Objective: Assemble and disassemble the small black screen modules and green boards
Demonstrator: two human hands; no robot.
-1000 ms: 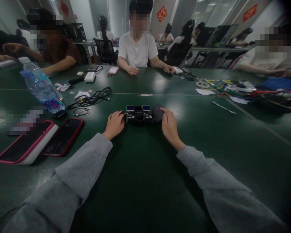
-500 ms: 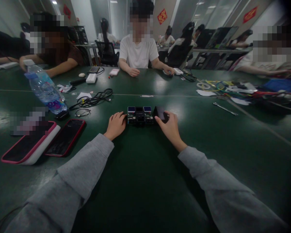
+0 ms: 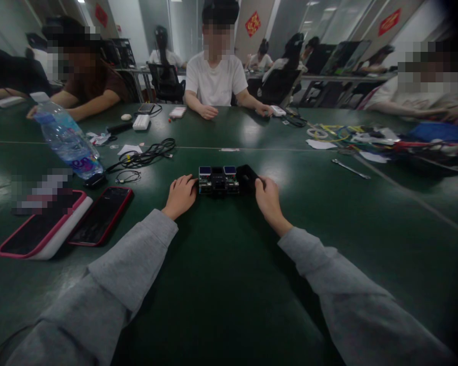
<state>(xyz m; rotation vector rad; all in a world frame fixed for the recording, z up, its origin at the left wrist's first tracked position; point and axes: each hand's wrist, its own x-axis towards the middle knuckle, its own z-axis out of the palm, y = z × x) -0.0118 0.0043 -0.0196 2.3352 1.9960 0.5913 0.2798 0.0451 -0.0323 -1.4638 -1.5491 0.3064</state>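
Observation:
A small electronic device (image 3: 219, 181) with exposed circuit boards and two little screens on top sits on the green table in front of me. Beside its left end, my left hand (image 3: 180, 195) lies palm down with fingers stretched out; the fingertips are close to the device, and whether they touch it I cannot tell. My right hand (image 3: 267, 201) grips the right side of a black casing piece (image 3: 248, 178) between thumb and fingers. That piece is tilted and stands right against the device's right end; its exact kind is too dark to make out.
To my left are phones in red cases (image 3: 101, 216), clear plastic bottles (image 3: 66, 142) and a coiled black cable (image 3: 148, 155). On the right lie a wrench (image 3: 350, 169) and a heap of coloured wires (image 3: 347, 134). Other people sit around the table, one straight across (image 3: 216, 76).
My right hand has turned the black casing piece, so that another side of it now shows, and the thumb has shifted onto its right edge. The left hand and the device have stayed put.

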